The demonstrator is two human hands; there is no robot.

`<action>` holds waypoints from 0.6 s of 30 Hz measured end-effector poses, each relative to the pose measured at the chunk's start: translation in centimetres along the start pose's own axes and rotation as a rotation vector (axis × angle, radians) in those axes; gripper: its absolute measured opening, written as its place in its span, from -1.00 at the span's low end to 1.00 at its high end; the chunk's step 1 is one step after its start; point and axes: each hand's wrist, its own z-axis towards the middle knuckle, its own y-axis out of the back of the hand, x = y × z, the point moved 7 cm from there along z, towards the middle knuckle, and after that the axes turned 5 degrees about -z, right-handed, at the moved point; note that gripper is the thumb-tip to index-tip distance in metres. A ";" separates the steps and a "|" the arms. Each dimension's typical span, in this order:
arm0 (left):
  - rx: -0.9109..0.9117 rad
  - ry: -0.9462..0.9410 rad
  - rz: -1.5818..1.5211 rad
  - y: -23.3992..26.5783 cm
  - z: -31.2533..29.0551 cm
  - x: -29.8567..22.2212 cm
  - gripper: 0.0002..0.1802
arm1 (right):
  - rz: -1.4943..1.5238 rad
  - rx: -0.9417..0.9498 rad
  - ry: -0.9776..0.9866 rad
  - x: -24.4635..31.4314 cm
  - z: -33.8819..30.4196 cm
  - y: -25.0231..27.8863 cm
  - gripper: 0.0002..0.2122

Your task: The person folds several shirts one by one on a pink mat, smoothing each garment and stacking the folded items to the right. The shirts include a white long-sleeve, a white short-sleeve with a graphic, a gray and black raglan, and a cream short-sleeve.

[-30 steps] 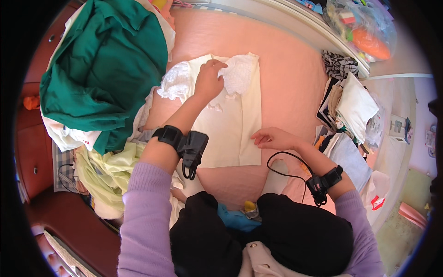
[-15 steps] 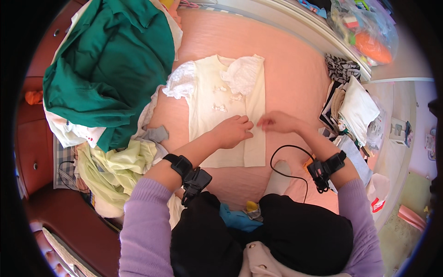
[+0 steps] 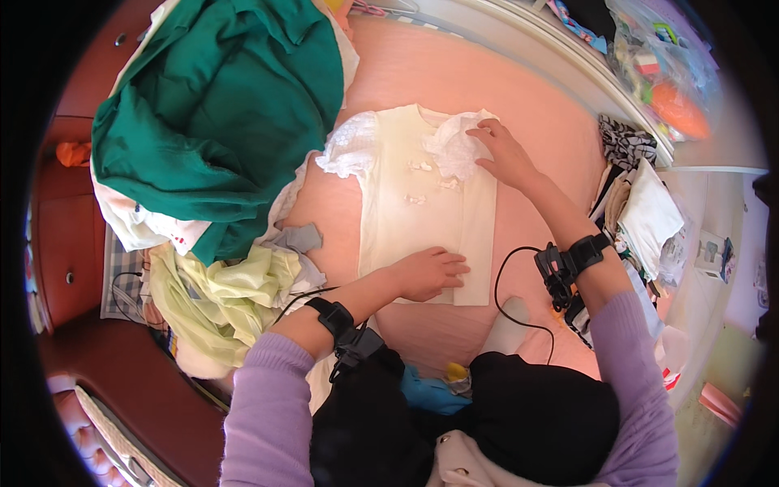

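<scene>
A cream top [image 3: 398, 219] with white lace sleeves and small bows lies flat on the pink bed sheet [image 3: 552, 146]. Its right side is folded inward, with the right lace sleeve [image 3: 451, 146] lying over the chest. The left lace sleeve [image 3: 350, 146] sticks out to the side. My left hand [image 3: 430, 274] rests on the lower part of the top, fingers stretched out. At the upper right edge, my right hand [image 3: 505, 154] has its fingers apart beside the folded sleeve, fingertips at the lace; whether they touch it I cannot tell.
A large heap of green cloth [image 3: 219, 122] fills the left, with pale yellow-green fabric [image 3: 219, 292] below it. Stacked folded clothes [image 3: 649, 207] lie along the right edge. A clear plastic bag [image 3: 669, 73] sits at the far right. A black cable [image 3: 507, 276] loops from my right wrist strap.
My right hand has moved up from the middle of the top to the folded sleeve. My left hand has shifted down and its fingers have spread. The whole view has shifted slightly.
</scene>
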 end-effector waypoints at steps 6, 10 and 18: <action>-0.987 0.640 -0.119 6.9 -6.8 7.4 -0.49 | -0.232 -0.026 0.054 1.7 -0.8 -1.1 -0.32; -1.394 1.281 -0.042 10.5 -12.8 13.2 -0.39 | -0.186 0.005 0.019 1.7 0.1 -0.7 -0.44; -1.433 1.137 -0.834 12.7 -15.1 16.4 -0.46 | 0.287 -0.002 0.037 6.0 2.6 0.7 -0.59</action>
